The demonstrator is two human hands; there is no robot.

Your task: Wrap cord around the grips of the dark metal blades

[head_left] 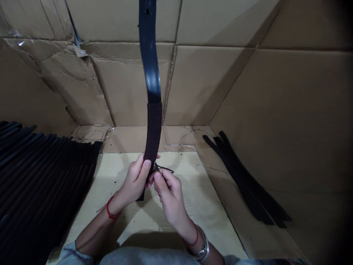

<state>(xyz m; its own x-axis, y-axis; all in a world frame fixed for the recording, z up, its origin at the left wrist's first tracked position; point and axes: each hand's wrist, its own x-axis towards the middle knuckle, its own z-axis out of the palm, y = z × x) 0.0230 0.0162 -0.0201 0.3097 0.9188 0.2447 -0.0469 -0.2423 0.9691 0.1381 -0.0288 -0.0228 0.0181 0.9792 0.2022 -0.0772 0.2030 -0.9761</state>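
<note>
A long dark strap (150,62) runs upright through the middle of the head view, its upper part smooth and shiny with a small hole near the top. Below that, a dark brown ribbed cord wrapping (154,125) covers it down to my hands. My left hand (138,176) is closed around the lower wrapped part, thumb on the front. Just to the right, my right hand (168,187) pinches a thin dark cord (167,168), which makes a small loop beside the strap. The strap's bottom end shows under my left hand; the fingers behind it are partly hidden.
Many dark strips (46,176) lie side by side at the left. Several more black strips (245,180) rest against the right side. Cardboard walls (209,81) enclose the pale work board (190,209). Loose thin threads (91,134) lie near the back edge.
</note>
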